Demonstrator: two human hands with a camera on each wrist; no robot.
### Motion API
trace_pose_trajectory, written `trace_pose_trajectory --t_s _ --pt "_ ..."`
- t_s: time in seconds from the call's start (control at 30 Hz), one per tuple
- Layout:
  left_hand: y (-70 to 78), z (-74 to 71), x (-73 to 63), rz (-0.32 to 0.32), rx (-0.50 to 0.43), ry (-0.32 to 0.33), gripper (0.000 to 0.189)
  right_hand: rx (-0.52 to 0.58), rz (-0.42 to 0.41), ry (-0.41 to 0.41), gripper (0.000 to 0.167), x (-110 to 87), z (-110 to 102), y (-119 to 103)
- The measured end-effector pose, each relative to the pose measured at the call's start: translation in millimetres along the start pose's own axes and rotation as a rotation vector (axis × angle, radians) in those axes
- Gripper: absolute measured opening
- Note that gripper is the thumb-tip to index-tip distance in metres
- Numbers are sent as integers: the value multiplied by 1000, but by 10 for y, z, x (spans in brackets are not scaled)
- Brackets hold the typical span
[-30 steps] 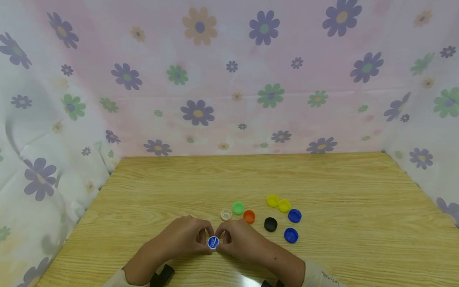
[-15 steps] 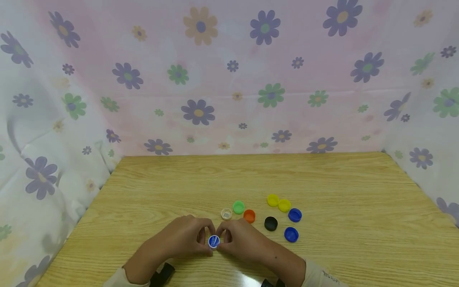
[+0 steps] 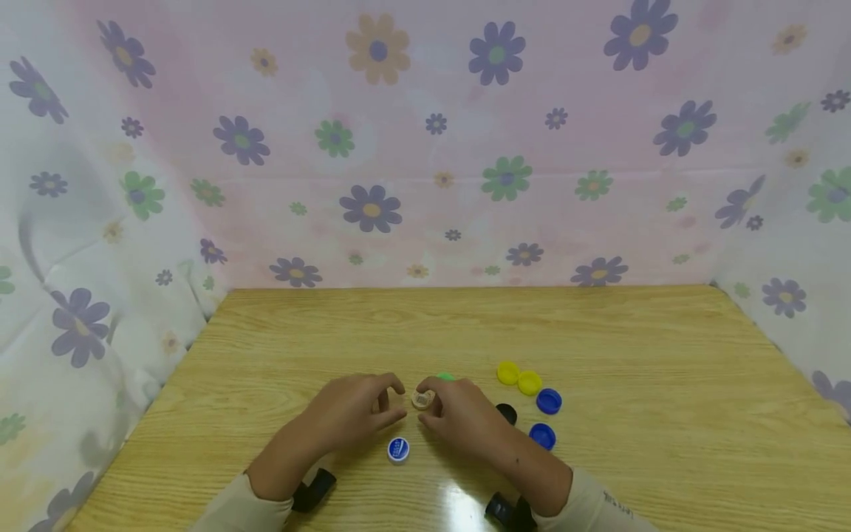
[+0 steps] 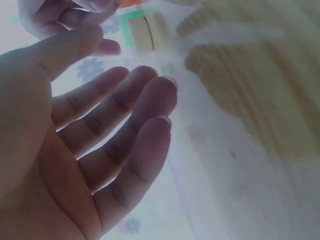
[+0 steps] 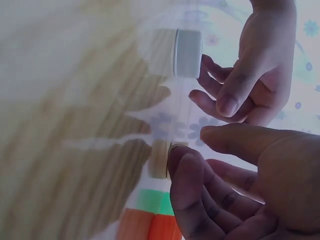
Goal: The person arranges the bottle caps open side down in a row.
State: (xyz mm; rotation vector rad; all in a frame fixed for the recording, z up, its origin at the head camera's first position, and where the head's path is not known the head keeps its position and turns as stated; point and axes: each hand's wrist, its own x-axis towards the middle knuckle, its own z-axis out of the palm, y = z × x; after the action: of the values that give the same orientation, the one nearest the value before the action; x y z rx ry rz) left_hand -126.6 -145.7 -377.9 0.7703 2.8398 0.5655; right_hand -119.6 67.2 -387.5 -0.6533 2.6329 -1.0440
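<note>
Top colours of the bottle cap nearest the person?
Bottle cap: blue with white markings, white rim; head view.

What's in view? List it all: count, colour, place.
white cap: 1, white and blue, near side
beige cap: 1, beige, beyond white cap
green cap: 1, green, beyond beige cap
orange cap: 1, orange, beside green cap
yellow caps: 2, yellow, right of green cap
blue caps: 2, blue, rightmost
black cap: 1, black, left of blue caps
table: 1, tan, under caps
floral cloth: count unclear, pink and white, around table
sleeves: 2, beige, bottom of head view
wrist devices: 2, black, between sleeves
left hand: 1, bare, left of beige cap
right hand: 1, bare, at beige cap, contact unclear
</note>
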Motion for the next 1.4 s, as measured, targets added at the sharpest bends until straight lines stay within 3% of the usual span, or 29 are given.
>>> trace_pose_trajectory --t_s 0.37,0.93,1.13,1.4 --pt "76 44 149 18 23 1 34 -19 26 -6 41 25 -25 44" --pt "117 115 162 64 31 53 21 -37 54 -21 33 15 -7 32" --pt "130 120 161 69 75 40 23 -43 68 -39 30 16 -16 14" --pt "149 126 155 72 68 28 24 -55 75 -42 30 11 -11 12"
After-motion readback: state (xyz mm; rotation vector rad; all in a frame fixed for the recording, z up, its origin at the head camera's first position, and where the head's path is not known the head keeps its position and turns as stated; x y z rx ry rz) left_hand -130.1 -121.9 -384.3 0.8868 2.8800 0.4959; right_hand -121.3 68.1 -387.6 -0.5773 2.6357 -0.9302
